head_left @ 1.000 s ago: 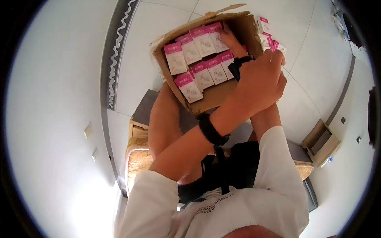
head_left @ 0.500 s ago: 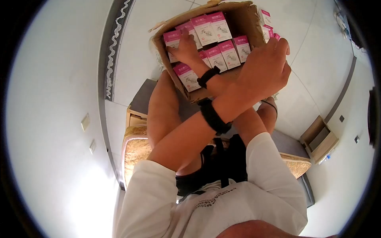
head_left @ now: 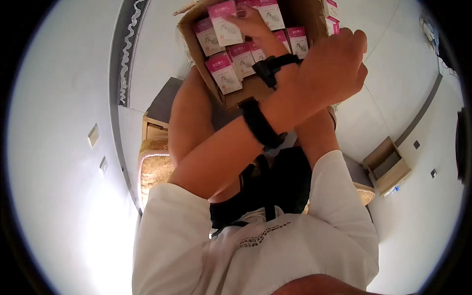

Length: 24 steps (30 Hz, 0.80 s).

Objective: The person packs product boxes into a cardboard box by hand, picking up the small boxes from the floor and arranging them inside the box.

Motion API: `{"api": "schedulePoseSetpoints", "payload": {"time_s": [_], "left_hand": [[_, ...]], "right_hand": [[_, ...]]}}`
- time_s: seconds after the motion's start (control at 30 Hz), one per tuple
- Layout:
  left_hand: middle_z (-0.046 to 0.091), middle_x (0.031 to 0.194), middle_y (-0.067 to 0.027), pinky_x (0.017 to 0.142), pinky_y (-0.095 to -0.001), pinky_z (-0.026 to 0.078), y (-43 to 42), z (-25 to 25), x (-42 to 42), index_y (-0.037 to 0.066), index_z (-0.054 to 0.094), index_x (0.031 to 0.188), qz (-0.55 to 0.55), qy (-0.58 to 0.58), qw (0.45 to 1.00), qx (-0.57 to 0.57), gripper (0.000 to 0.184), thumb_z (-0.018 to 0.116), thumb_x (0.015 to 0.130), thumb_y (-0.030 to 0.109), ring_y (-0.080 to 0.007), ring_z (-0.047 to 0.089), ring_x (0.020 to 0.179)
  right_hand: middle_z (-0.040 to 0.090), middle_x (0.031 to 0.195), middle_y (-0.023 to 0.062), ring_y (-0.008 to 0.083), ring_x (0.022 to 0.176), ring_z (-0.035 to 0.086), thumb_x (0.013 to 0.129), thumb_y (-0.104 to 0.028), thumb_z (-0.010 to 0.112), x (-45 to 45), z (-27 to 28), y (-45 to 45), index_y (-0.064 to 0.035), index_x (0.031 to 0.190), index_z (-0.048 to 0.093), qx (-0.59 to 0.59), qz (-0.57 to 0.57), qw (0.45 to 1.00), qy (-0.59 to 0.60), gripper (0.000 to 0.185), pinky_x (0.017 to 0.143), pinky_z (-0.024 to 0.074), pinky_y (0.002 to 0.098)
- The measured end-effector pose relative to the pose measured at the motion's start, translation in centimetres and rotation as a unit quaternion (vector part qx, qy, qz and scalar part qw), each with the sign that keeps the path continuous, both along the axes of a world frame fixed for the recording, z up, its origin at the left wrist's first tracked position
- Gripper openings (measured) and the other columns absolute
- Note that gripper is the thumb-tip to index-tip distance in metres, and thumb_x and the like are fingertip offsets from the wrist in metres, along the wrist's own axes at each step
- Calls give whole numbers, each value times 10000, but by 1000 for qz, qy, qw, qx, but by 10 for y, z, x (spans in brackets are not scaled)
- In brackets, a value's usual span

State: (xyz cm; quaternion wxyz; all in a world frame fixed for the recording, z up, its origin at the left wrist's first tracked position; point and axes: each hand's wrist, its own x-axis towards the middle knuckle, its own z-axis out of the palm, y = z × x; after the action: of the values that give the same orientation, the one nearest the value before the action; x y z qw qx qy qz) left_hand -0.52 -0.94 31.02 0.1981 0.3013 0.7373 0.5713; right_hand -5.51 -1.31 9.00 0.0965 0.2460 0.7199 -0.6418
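Note:
My forearms are crossed over an open cardboard carton (head_left: 219, 93) holding several small pink-and-white boxes in rows. My right hand (head_left: 253, 23) reaches in from beneath the left arm and grips one small box (head_left: 225, 28) by its right side, raised above the others. Another small box (head_left: 223, 73) leans in the near left corner of the carton. My left hand (head_left: 339, 64) is curled closed over the carton's right edge, its back toward me; its finger insides are hidden, so I cannot tell what they hold.
Beyond the carton's right wall, several more small boxes (head_left: 332, 22) are stacked, partly hidden by my left hand. My knees (head_left: 191, 105) flank the carton. A wooden box-like piece (head_left: 387, 166) lies at the right by the wall, and tiled floor (head_left: 378, 93) surrounds me.
My right hand has taken hold of a small box and lifted it, moving slightly right. The left hand stays curled at the right. The whole view has shifted, with the carton now higher.

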Motion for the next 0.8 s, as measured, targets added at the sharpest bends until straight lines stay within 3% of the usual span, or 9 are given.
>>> {"api": "schedulePoseSetpoints", "payload": {"time_s": [0.07,0.13,0.17,0.23,0.37,0.43,0.6,0.7,0.8], "left_hand": [[622,899,-156,638,-407,533,0,-1,3,28,525,999,-3,5,1000,-9,219,609,810,101,-299,659,733],[623,896,-159,651,-408,535,0,-3,4,27,530,1003,-3,11,1000,2,222,611,810,101,-309,663,749],[623,896,-159,651,-408,535,-1,-3,6,27,530,1003,-3,10,1000,0,222,611,810,101,-309,663,749],[625,888,-157,672,-414,534,1,0,13,20,536,1013,-22,2,1000,-3,234,610,806,98,-316,660,750],[589,848,-130,602,-412,507,-4,14,54,17,547,996,-81,-17,996,-14,310,667,750,163,-288,637,709],[622,948,-157,694,-436,535,-9,21,61,9,536,1021,-193,-7,981,-20,255,620,798,101,-309,651,805],[618,953,-158,680,-429,530,-14,19,50,18,535,1017,-137,-26,990,-21,234,606,810,102,-325,643,804],[620,920,-155,678,-428,525,-15,20,44,20,530,1022,-142,-61,988,-25,230,594,816,101,-323,645,775],[621,890,-154,679,-438,518,-14,13,49,33,528,1028,-140,-41,989,-9,225,585,820,98,-337,640,750]], "right_hand": [[680,956,164,237,832,670,822,-281,748,7,8,19,4,1185,565,-9,-9,999,35,496,692,544,365],[661,922,94,188,804,655,946,-139,474,17,17,34,-9,1190,562,-287,-141,947,9,291,662,516,261],[661,922,94,188,804,655,946,-139,474,25,23,44,-9,1190,562,-289,-141,947,8,291,662,516,261],[614,1143,122,200,955,634,887,-206,684,43,35,66,-66,1379,388,-3,119,980,-159,591,732,545,324],[545,1282,167,271,1123,570,897,-93,615,65,3,51,-111,1427,310,3,319,921,-224,611,864,506,376],[508,1327,187,295,1169,537,897,-91,605,76,-1,21,-112,1430,306,46,324,918,-225,611,908,481,382],[426,1407,246,354,1267,455,896,-141,607,85,-9,8,-63,1434,289,59,309,918,-240,630,1013,412,396],[400,1415,276,379,1305,417,888,-242,633,93,-6,-3,-15,1429,279,157,362,908,-137,686,1043,386,414],[410,1390,296,416,1279,425,864,-322,660,87,25,-33,14,1428,266,177,283,937,-103,765,1040,385,441]]}}
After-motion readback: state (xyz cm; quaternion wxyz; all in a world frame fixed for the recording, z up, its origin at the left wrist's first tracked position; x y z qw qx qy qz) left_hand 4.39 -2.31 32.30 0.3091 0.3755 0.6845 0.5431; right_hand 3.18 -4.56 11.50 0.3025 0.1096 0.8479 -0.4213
